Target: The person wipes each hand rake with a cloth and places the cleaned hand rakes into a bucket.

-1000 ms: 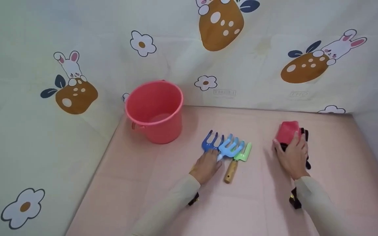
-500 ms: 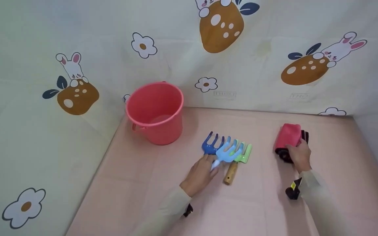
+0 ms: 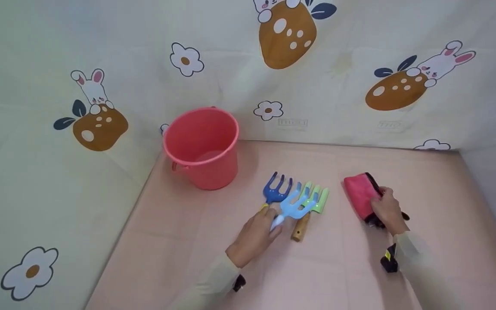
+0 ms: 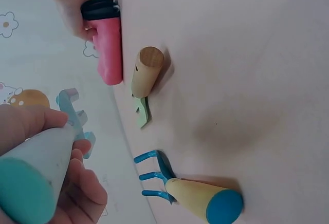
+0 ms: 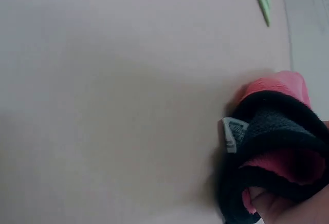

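In the head view my left hand (image 3: 252,236) grips a light blue hand fork (image 3: 293,210) by its pale handle (image 4: 47,154), its tines overlapping a green hand fork (image 3: 320,205). That green fork lies on the mat, its wooden handle (image 3: 301,229) pointing toward me. A dark blue hand fork (image 3: 276,194) lies just left of it. On the right, my right hand (image 3: 388,209) pinches the edge of a folded pink cloth item (image 3: 359,194) with black trim. The right wrist view shows its open layered end and a white tag (image 5: 235,133); its exact kind is unclear.
A pink bucket (image 3: 224,170) stands at the back left, against the wall sheet printed with rabbits and flowers (image 3: 230,26). The pale pink mat (image 3: 299,280) meets that sheet along the back and left side. Each wrist carries a small black camera (image 3: 389,259).
My left hand has drawn the light blue fork down and left. The right hand, first resting on the pink cloth, now pinches its edge; the cloth has turned and shifted left and nearer.
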The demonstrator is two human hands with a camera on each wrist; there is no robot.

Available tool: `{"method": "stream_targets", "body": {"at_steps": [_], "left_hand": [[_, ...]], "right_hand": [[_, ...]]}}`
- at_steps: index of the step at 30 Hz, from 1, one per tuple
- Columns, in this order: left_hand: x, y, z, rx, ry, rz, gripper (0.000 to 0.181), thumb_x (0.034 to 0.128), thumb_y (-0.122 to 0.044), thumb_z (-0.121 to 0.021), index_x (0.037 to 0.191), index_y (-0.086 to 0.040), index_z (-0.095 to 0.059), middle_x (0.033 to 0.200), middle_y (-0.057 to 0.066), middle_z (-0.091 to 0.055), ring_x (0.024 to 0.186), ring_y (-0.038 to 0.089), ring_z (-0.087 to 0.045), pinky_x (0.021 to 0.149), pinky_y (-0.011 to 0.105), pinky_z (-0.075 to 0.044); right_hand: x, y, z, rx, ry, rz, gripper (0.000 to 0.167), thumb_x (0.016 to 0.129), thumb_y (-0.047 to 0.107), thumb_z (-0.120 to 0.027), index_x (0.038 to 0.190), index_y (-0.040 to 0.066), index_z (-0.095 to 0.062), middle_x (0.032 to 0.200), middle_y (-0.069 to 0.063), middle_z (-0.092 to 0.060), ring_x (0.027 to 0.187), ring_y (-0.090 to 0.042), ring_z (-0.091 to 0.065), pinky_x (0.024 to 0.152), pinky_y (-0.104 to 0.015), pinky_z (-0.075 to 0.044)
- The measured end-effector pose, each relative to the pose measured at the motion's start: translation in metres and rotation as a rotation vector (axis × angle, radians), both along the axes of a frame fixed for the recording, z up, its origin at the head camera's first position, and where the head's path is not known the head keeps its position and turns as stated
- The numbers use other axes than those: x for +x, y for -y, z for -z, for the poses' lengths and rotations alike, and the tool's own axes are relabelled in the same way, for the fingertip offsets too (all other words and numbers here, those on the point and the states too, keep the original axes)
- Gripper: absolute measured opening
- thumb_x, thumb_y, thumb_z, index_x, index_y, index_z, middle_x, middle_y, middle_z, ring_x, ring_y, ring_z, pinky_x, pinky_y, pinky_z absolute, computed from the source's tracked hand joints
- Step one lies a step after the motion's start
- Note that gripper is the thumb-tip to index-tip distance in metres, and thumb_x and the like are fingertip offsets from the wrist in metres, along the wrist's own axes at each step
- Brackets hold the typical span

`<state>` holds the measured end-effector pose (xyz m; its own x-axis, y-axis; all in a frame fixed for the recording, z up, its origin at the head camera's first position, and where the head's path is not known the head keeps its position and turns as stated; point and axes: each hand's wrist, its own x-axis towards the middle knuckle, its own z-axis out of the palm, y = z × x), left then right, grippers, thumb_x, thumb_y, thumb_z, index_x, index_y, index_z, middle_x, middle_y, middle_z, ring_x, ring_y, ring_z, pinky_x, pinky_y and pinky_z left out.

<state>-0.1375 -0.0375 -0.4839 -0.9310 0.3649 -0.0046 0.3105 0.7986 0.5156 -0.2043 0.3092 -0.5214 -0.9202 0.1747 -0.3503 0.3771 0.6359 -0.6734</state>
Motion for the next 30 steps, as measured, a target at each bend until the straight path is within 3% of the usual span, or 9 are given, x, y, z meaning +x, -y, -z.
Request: {"method": "stream_targets", "body": {"at_steps": [3,6,8,10,13,15,20,24,30], "left_hand": [[0.004,0.004,0.0,-0.005,-0.02,0.004,0.027,0.0903,-0.028,-0.061,0.105,-0.007,-0.054,0.088,0.0,-0.051,0.078,0.007,-0.05,0.069,0.019,-0.048],[0.007,0.007,0.001,-0.004,-0.033,0.005,0.025,0.09,-0.025,-0.062,0.104,-0.006,-0.054,0.086,0.0,-0.051,0.076,0.007,-0.049,0.066,0.018,-0.046],[0.008,0.008,0.002,-0.006,-0.023,0.0,0.025,0.0899,-0.025,-0.062,0.104,-0.006,-0.054,0.086,0.0,-0.051,0.076,0.007,-0.049,0.066,0.018,-0.046],[0.01,0.009,0.004,-0.006,-0.003,-0.007,0.025,0.0898,-0.025,-0.062,0.105,-0.006,-0.054,0.087,-0.001,-0.051,0.077,0.007,-0.049,0.067,0.019,-0.047],[0.012,0.01,0.004,-0.019,0.03,-0.027,0.029,0.0894,-0.026,-0.063,0.109,-0.007,-0.054,0.089,-0.001,-0.051,0.078,0.007,-0.049,0.069,0.02,-0.048],[0.013,0.011,0.004,-0.027,0.047,-0.035,0.03,0.0893,-0.026,-0.063,0.111,-0.007,-0.054,0.089,-0.001,-0.051,0.078,0.007,-0.049,0.07,0.021,-0.048],[0.013,0.012,0.004,-0.051,0.069,-0.044,0.03,0.0898,-0.028,-0.062,0.112,-0.008,-0.054,0.088,-0.002,-0.049,0.078,0.008,-0.048,0.069,0.022,-0.048],[0.013,0.013,0.005,-0.037,0.033,-0.027,0.029,0.0894,-0.027,-0.062,0.109,-0.008,-0.054,0.088,-0.001,-0.05,0.077,0.007,-0.049,0.068,0.021,-0.048],[0.014,0.016,0.006,-0.02,-0.019,-0.03,0.027,0.0885,-0.025,-0.064,0.107,-0.007,-0.055,0.09,0.0,-0.053,0.078,0.008,-0.051,0.068,0.022,-0.049]], "right_hand": [[0.001,0.0,0.001,0.059,0.054,-0.05,0.076,0.1,0.034,-0.032,0.14,-0.012,0.012,0.139,-0.044,-0.016,0.127,-0.051,-0.03,0.103,-0.056,-0.029],[0.001,-0.001,0.001,0.122,0.114,-0.085,0.091,0.097,0.048,-0.036,0.137,-0.016,0.016,0.137,-0.046,-0.016,0.125,-0.054,-0.031,0.103,-0.058,-0.029],[0.003,-0.002,0.002,0.162,0.13,-0.11,0.094,0.095,0.051,-0.039,0.138,-0.019,0.006,0.133,-0.045,-0.026,0.115,-0.05,-0.043,0.097,-0.055,-0.038],[0.005,-0.004,0.001,0.192,0.12,-0.138,0.086,0.094,0.051,-0.043,0.136,-0.019,-0.014,0.115,-0.039,-0.044,0.096,-0.041,-0.052,0.083,-0.045,-0.047],[0.008,-0.005,-0.002,0.225,0.092,-0.156,0.069,0.093,0.047,-0.05,0.119,-0.015,-0.04,0.085,-0.02,-0.051,0.072,-0.026,-0.051,0.061,-0.031,-0.044],[0.01,-0.004,-0.006,0.248,0.081,-0.146,0.061,0.091,0.044,-0.054,0.112,-0.013,-0.048,0.076,-0.012,-0.049,0.064,-0.02,-0.049,0.055,-0.028,-0.038],[0.009,-0.001,-0.013,0.332,0.07,-0.107,0.055,0.086,0.038,-0.063,0.11,-0.01,-0.057,0.078,-0.013,-0.054,0.065,-0.022,-0.049,0.056,-0.032,-0.036],[0.008,-0.001,-0.013,0.374,-0.006,-0.119,0.046,0.083,0.034,-0.068,0.099,-0.009,-0.063,0.088,-0.021,-0.051,0.081,-0.033,-0.043,0.068,-0.041,-0.035],[0.009,-0.007,-0.011,0.223,0.0,-0.168,0.05,0.083,0.032,-0.065,0.103,-0.013,-0.054,0.092,-0.022,-0.055,0.081,-0.029,-0.048,0.07,-0.036,-0.039]]}}
